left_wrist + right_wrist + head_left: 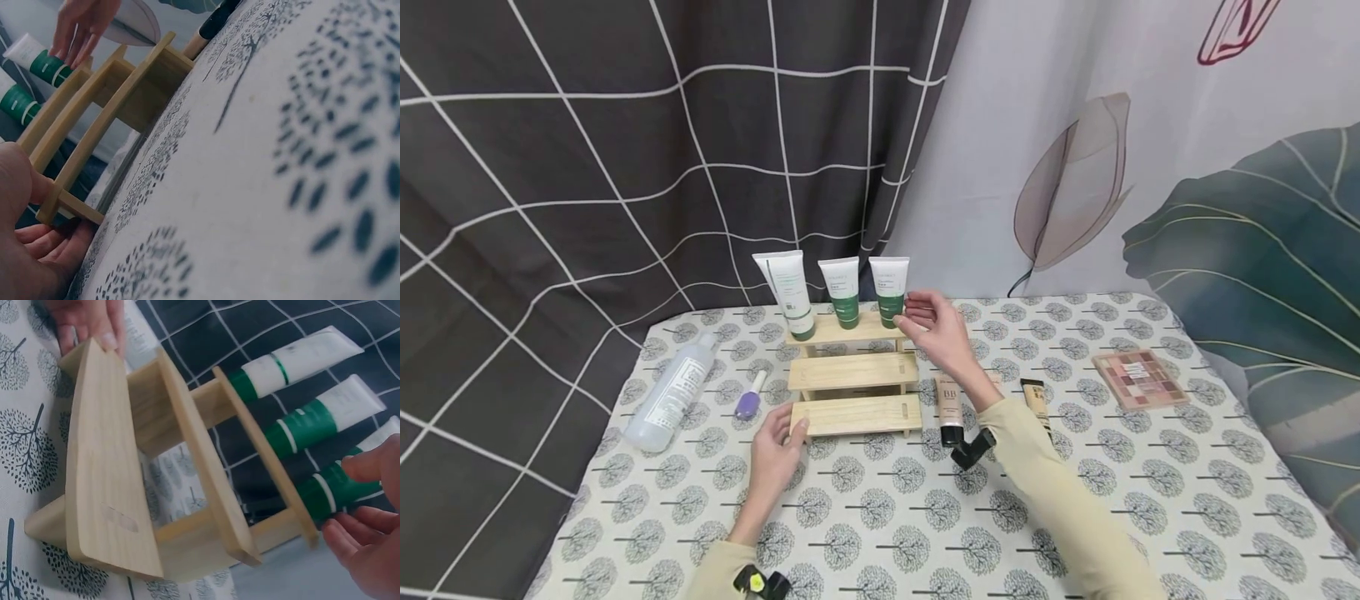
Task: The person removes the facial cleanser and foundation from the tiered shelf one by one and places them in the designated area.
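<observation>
A three-step wooden stand [853, 372] holds three white-and-green squeeze tubes on its top step. My left hand [777, 443] grips the left end of the lowest step, thumb on top and fingers beneath, as the left wrist view shows. At the right end of the top step, my right hand [936, 329] holds the lower part of the right tube [890, 287] between thumb and fingertips. Left of it stand the middle tube [843, 292] and the larger left tube [790, 292], which tilts slightly. All three stand cap down.
Left of the stand lie a clear bottle [672, 398] and a purple nail polish [750, 398]. To its right are a BB cream tube [950, 408], partly beside my right forearm, a small black-capped tube [1035, 402] and an eyeshadow palette [1138, 379]. Curtains [715, 150] hang behind the table.
</observation>
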A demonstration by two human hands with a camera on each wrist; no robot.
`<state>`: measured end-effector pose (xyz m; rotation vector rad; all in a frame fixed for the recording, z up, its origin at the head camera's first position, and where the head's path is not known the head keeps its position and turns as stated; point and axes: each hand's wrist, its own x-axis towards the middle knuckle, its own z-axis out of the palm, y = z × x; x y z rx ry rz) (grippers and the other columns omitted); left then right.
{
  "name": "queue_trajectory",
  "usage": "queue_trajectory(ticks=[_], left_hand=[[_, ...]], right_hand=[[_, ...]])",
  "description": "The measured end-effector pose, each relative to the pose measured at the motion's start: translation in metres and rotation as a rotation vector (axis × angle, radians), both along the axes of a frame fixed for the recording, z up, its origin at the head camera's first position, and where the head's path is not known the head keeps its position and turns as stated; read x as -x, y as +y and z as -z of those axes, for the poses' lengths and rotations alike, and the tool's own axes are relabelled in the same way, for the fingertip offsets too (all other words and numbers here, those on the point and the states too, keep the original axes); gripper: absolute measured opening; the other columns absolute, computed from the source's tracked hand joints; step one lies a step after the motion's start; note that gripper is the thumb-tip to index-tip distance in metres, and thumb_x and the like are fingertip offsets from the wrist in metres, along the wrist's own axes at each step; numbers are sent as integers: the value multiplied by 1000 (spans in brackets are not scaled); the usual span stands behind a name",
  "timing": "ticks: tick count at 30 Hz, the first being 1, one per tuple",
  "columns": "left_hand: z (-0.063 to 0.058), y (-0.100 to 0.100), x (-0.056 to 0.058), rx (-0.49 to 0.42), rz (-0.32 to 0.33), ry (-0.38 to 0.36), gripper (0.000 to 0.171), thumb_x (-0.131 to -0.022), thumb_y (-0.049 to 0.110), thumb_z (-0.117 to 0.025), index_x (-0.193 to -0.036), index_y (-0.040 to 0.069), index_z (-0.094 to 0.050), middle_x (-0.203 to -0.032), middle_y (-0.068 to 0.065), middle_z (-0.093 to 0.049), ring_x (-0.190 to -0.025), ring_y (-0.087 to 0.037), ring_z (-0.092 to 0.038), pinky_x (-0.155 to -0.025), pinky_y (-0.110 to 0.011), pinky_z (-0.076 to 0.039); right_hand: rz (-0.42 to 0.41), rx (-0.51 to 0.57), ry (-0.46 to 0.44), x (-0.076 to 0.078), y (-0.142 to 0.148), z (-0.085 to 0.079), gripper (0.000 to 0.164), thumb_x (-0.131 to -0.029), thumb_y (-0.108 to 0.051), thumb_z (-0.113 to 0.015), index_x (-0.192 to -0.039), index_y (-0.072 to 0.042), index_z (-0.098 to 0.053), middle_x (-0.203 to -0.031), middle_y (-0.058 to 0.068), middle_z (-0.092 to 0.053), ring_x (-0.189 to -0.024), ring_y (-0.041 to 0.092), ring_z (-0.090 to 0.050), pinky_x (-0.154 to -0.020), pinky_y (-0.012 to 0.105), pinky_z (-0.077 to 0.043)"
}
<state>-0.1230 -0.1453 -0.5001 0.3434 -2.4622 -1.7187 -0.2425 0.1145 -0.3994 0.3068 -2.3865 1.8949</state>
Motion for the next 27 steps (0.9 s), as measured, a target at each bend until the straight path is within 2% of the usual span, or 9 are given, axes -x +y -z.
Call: queue_trajectory(ticks=[3, 6, 14, 23, 27], left_hand=[[-1, 0, 0, 1, 1, -3, 45, -100, 13, -63, -141, -1, -51, -131, -23, -65, -116, -34, -67, -104, -42, -56], [-2, 0, -1, 5, 4, -1, 45, -100, 14, -63, -141, -1, -51, -131, -24, -65, -116, -34, -67, -105, -44, -54], [1, -1, 0, -9, 3, 2, 46, -99, 13, -64, -141, -1, -51, -132, -23, -64, -117, -35, -66, -108, -46, -53], [1, -2, 1, -6, -7, -6, 46, -99, 13, -63, -142, 0, -51, -132, -23, -64, -118, -34, -66, -108, -45, -53], [1, -2, 1, -6, -8, -4, 45, -99, 13, -63, -141, 0, -52, -131, -22, -65, -118, -34, -66, -107, -44, -53]], right_hand=[[14, -24, 15, 3, -7, 4, 54, -90, -9, -75, -136, 7, -50, -133, 25, -62, -124, 37, -62, -109, 38, -53], [36, -91, 43, 6, -12, 8, 54, -90, -10, -75, -135, 6, -50, -130, 25, -63, -122, 37, -64, -107, 38, -54], [87, -193, 136, 12, -21, 17, 48, -89, -11, -76, -129, 5, -54, -119, 23, -68, -109, 35, -68, -99, 41, -58], [103, -128, 188, 12, -6, 16, 42, -91, -11, -75, -124, 5, -56, -115, 24, -69, -105, 36, -68, -96, 43, -59], [111, -140, 187, 13, 8, 16, 42, -92, -12, -74, -126, 4, -56, -115, 23, -70, -104, 35, -68, -96, 43, -59]])
